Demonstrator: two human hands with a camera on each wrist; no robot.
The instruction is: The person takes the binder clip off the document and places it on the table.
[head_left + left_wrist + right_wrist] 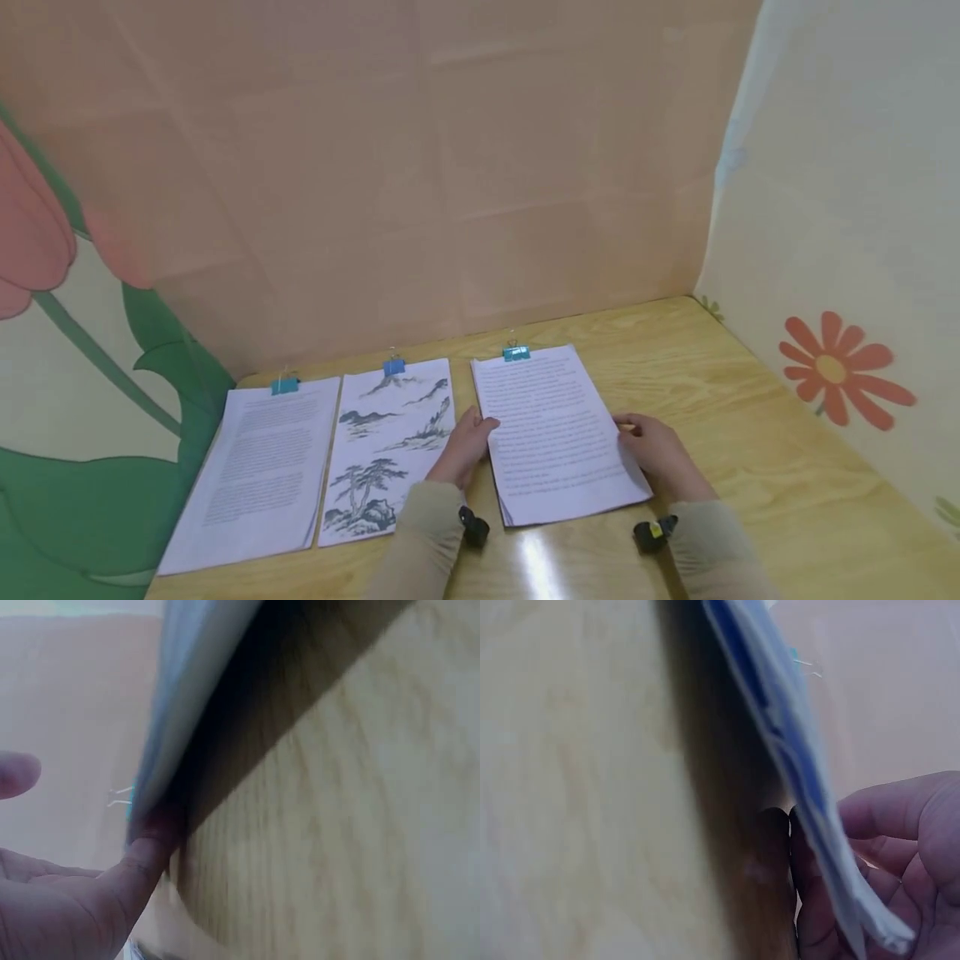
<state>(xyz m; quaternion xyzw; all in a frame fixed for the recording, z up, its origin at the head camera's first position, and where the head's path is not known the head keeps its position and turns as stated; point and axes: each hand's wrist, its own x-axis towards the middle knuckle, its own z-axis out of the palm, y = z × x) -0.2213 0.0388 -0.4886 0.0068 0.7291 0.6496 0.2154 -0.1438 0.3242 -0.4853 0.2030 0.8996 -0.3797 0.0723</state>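
A stack of printed sheets (558,442), bound at its top by a teal binder clip (516,354), lies between both hands with its lower part raised off the table. My left hand (461,450) holds its left edge, thumb over the page side; fingers (139,862) reach beneath the paper in the left wrist view. At the right edge, my right hand (660,454) grips the stack between thumb and fingers. The right wrist view shows the layered paper edge (810,795) passing between thumb (881,814) and fingers, with fingertips partly hidden behind it.
Left of the hands lies a clipped stack with ink landscape drawings (390,458). Farther left is another clipped text stack (258,475). The wooden table (750,433) meets a plain backdrop (450,167) behind and a flower-printed wall (847,250) on the right.
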